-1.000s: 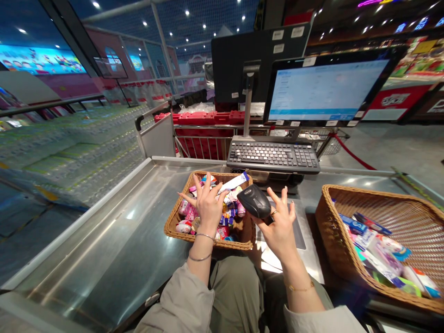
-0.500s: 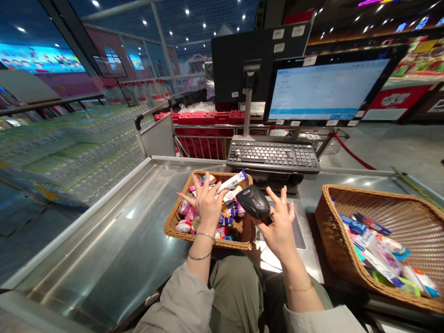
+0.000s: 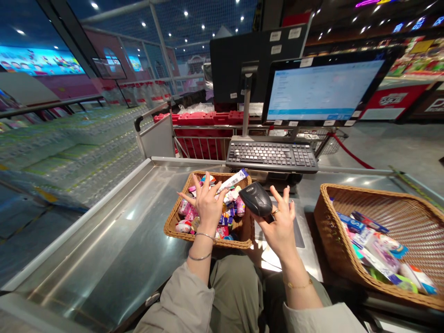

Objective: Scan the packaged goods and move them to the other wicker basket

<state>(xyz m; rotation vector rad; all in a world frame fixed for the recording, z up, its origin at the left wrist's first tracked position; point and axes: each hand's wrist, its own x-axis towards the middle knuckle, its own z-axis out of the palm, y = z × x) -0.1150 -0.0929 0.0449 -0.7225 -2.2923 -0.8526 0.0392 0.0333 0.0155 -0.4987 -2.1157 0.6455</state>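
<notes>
My left hand point(image 3: 209, 207) is over the wicker basket point(image 3: 169, 226), pinching a slim white and purple packet point(image 3: 234, 180) between thumb and index finger. Its barcode side faces up, and the other fingers are spread. Beneath the hand, the basket holds several small colourful packets and egg-shaped sweets point(image 3: 183, 226). A black barcode scanner point(image 3: 256, 199) is gripped in my right hand point(image 3: 280, 226), its head pointing left towards the packet. The scanner's handle is mostly hidden by the hand, and some fingers stick up off it.
To the right stands a larger wicker basket point(image 3: 333, 240) with several packets inside. Behind the hands are a keyboard point(image 3: 272, 153) and a lit monitor point(image 3: 322, 90) on a stand. The metal counter point(image 3: 138, 240) has a raised edge on the left. Stacked bottles point(image 3: 76, 148) stand beyond it.
The scanner in my right hand has shifted slightly right and tilted a little. My left hand and the packet stay almost still.
</notes>
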